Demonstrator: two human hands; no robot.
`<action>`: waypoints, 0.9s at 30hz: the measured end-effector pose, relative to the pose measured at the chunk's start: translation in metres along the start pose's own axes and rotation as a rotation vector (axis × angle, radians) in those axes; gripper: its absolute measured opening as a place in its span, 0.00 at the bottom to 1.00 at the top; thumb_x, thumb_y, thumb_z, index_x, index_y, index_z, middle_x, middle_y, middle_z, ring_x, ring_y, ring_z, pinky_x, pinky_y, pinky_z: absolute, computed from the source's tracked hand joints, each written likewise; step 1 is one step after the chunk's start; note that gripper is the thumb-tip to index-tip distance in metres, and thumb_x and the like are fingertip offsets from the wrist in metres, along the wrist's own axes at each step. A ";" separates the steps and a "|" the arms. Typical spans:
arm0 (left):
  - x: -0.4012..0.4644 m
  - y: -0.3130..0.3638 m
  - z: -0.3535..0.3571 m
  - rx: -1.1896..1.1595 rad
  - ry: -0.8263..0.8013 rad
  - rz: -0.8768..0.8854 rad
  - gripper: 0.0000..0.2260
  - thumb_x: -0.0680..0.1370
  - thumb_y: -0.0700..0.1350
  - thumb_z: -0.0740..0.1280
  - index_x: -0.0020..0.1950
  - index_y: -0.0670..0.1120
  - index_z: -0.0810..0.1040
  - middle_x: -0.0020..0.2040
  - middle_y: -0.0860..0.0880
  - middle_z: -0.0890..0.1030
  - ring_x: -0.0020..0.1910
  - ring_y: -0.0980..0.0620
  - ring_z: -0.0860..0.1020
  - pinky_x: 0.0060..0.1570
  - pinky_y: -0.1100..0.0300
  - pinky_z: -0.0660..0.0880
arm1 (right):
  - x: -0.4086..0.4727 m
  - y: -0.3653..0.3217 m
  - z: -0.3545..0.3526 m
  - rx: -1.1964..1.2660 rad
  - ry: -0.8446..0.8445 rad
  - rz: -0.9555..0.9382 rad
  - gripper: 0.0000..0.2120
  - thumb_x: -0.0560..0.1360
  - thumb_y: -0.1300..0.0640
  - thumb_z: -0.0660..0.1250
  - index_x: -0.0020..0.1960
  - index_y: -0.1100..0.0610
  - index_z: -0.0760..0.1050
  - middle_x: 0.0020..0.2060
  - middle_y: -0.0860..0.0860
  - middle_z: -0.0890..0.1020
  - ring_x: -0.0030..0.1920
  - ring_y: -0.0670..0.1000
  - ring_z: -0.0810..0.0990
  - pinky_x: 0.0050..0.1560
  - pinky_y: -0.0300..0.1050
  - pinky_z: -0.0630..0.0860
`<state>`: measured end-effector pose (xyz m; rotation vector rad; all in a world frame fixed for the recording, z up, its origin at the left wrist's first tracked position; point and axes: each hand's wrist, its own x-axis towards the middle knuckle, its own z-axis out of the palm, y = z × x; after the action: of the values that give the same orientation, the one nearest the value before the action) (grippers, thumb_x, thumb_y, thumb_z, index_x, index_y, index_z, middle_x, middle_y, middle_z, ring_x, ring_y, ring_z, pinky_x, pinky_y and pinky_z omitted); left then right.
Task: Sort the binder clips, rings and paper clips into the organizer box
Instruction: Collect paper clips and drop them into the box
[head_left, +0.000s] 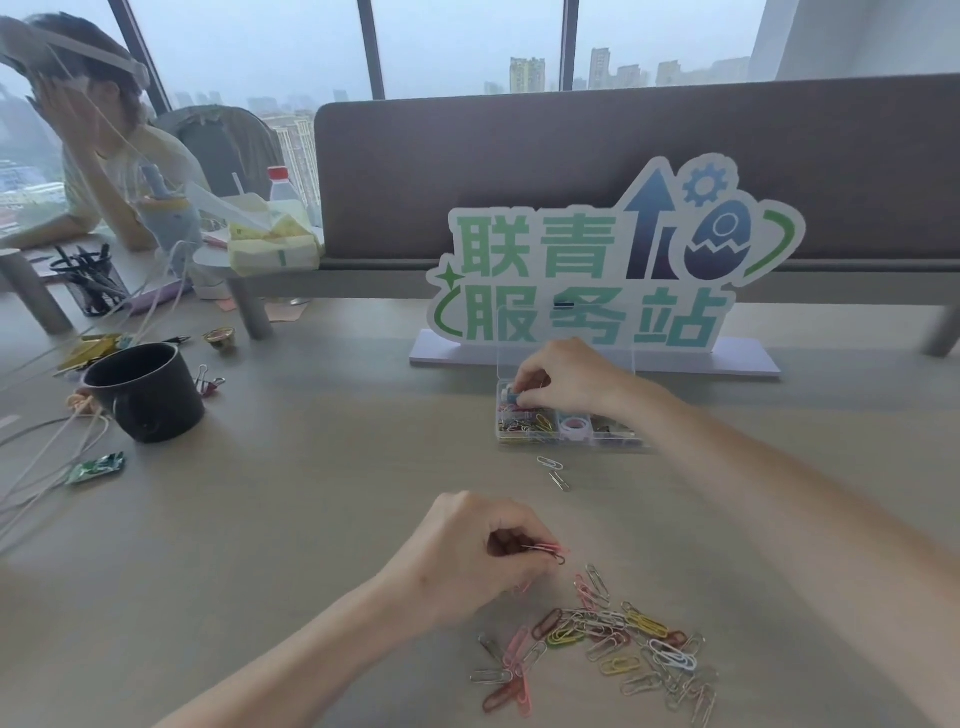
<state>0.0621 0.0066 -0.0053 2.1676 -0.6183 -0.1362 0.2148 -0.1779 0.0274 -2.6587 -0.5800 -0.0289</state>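
Note:
A clear organizer box (569, 443) stands open in front of the sign, with coloured paper clips in its left front compartment and a pinkish ring roll in the middle one. My right hand (563, 376) reaches over the box's back left compartment and pinches a small light-blue binder clip (511, 395). My left hand (470, 556) hovers near the table's front and grips several pink paper clips (550, 551). A loose pile of coloured paper clips (608, 644) lies just right of and below it. Two silver paper clips (553, 472) lie in front of the box.
A white sign with green characters (597, 275) stands behind the box. A black cup (148, 395), a binder clip (208, 382), cables and a green wrapper (98, 467) lie at the left. Another person sits at the far left behind a pen holder (91, 288).

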 end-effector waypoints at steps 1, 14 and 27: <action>0.004 0.001 -0.003 -0.016 0.007 -0.013 0.03 0.71 0.45 0.76 0.43 0.51 0.86 0.35 0.50 0.84 0.31 0.58 0.79 0.38 0.67 0.76 | -0.001 0.001 -0.001 0.012 0.008 0.006 0.07 0.74 0.56 0.72 0.52 0.55 0.84 0.46 0.48 0.85 0.46 0.45 0.80 0.49 0.36 0.75; 0.134 -0.009 -0.058 0.255 0.118 0.011 0.03 0.72 0.44 0.75 0.45 0.49 0.85 0.34 0.58 0.81 0.33 0.65 0.76 0.33 0.76 0.71 | -0.047 0.040 -0.036 0.459 0.309 0.151 0.04 0.77 0.57 0.69 0.49 0.53 0.83 0.39 0.46 0.87 0.40 0.42 0.85 0.39 0.38 0.78; 0.170 -0.029 -0.041 0.510 -0.010 0.128 0.06 0.73 0.45 0.73 0.49 0.46 0.85 0.43 0.50 0.83 0.40 0.55 0.76 0.41 0.71 0.69 | -0.066 0.053 -0.037 0.533 0.282 0.189 0.05 0.77 0.57 0.68 0.51 0.53 0.83 0.40 0.46 0.86 0.39 0.38 0.84 0.36 0.27 0.74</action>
<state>0.2337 -0.0297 0.0178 2.6039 -0.8675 0.0910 0.1782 -0.2631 0.0333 -2.1275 -0.2024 -0.1670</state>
